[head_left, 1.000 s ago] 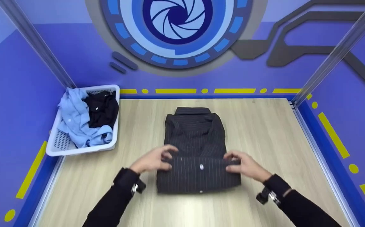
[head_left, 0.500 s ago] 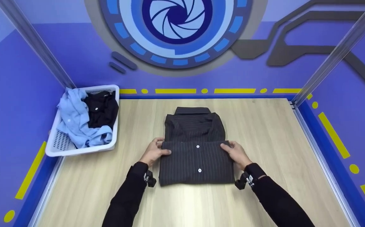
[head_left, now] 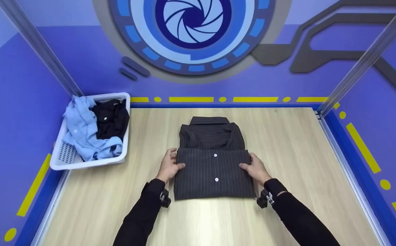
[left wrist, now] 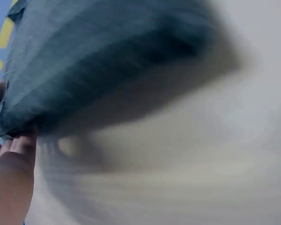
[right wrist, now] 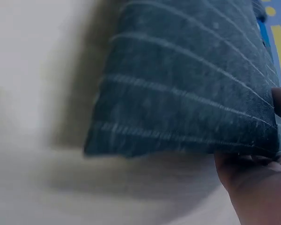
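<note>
A dark pinstriped button-up shirt lies folded at the middle of the table, its collar toward the back wall. Its lower part is doubled up over the body, with two white buttons showing. On the left edge of that fold, my left hand pinches the cloth, thumb on top. My right hand pinches the opposite edge in the same way. Both wrist views show fingers under the cloth: the left hand at a blurred corner of the shirt, the right hand beneath the striped side.
At the back left stands a white plastic basket holding a light blue garment and a black garment. Blue walls and metal rails border the wooden table.
The shirt's lower part has gone farther up toward the collar, carried by both hands. My hands, earlier loose at its edges, now grip it. In the last half second the fold shifted only slightly.
</note>
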`<state>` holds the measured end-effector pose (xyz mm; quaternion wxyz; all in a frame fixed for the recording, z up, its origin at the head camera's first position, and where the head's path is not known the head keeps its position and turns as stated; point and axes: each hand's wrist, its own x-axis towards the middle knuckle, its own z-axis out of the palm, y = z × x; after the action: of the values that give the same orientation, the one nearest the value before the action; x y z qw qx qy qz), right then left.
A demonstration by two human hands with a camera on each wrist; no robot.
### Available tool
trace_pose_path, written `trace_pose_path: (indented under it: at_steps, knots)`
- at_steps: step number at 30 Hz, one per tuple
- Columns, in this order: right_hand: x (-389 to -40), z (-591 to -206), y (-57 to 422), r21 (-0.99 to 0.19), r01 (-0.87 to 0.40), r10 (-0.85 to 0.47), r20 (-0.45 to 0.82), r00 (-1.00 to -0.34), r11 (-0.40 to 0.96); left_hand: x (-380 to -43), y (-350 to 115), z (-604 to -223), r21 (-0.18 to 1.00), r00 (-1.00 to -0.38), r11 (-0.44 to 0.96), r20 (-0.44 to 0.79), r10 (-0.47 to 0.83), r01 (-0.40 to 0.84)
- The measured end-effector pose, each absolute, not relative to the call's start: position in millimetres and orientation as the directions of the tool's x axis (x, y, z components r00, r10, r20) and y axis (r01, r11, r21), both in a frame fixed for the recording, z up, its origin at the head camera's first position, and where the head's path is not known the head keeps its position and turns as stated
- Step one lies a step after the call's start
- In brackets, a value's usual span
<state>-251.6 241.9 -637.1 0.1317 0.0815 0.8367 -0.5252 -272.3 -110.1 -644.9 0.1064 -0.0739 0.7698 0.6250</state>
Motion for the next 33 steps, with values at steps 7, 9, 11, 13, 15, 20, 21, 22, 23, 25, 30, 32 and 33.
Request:
trace_pose_path:
  at_steps: [7,9,11,13,15,20,21,22,23,25,30,32,33]
  knots:
    - [-234,-629,243,-0.629,-0.091,-0.137,-0.025,-0.99,0.772,-249,-109,-642,0.769,-0.992,0.638,-0.058,0.111,0.026]
    - [-224,-624,244,-0.543,-0.252,-0.242,0.091,-0.966,0.801,-238,-108,-637,0.613,-0.974,0.759,0.08,0.213,0.217]
    - [-213,-621,245,-0.459,-0.418,-0.377,0.183,-0.908,0.784,-225,-107,-630,0.453,-0.916,0.796,0.199,0.35,0.402]
    - [-202,-620,246,-0.379,-0.547,-0.505,0.212,-0.837,0.747,-210,-107,-625,0.338,-0.836,0.765,0.246,0.49,0.548]
    - [-192,-622,248,-0.315,-0.619,-0.593,0.186,-0.784,0.719,-196,-107,-621,0.287,-0.78,0.726,0.208,0.59,0.625]
    - [-172,-633,249,-0.207,-0.63,-0.642,0.016,-0.767,0.748,-173,-105,-624,0.249,-0.772,0.75,-0.015,0.636,0.613]
    - [-170,-636,249,-0.19,-0.625,-0.637,-0.004,-0.771,0.757,-170,-104,-626,0.234,-0.777,0.763,-0.048,0.627,0.602]
    - [-167,-639,249,-0.175,-0.622,-0.634,-0.014,-0.773,0.763,-168,-102,-628,0.215,-0.781,0.775,-0.074,0.62,0.594]
    - [-166,-641,249,-0.164,-0.619,-0.63,-0.016,-0.777,0.768,-165,-101,-631,0.189,-0.784,0.783,-0.088,0.615,0.593]
    - [-163,-646,248,-0.134,-0.616,-0.623,-0.012,-0.782,0.777,-162,-98,-636,0.101,-0.786,0.793,-0.107,0.609,0.601]
    - [-163,-653,244,-0.08,-0.61,-0.61,0.024,-0.792,0.788,-156,-88,-646,-0.166,-0.796,0.778,-0.133,0.591,0.606]
    - [-164,-653,242,-0.069,-0.605,-0.604,0.041,-0.796,0.793,-156,-85,-649,-0.227,-0.806,0.775,-0.13,0.577,0.591]
    - [-165,-654,241,-0.063,-0.602,-0.6,0.05,-0.798,0.796,-157,-84,-650,-0.248,-0.811,0.774,-0.122,0.572,0.583]
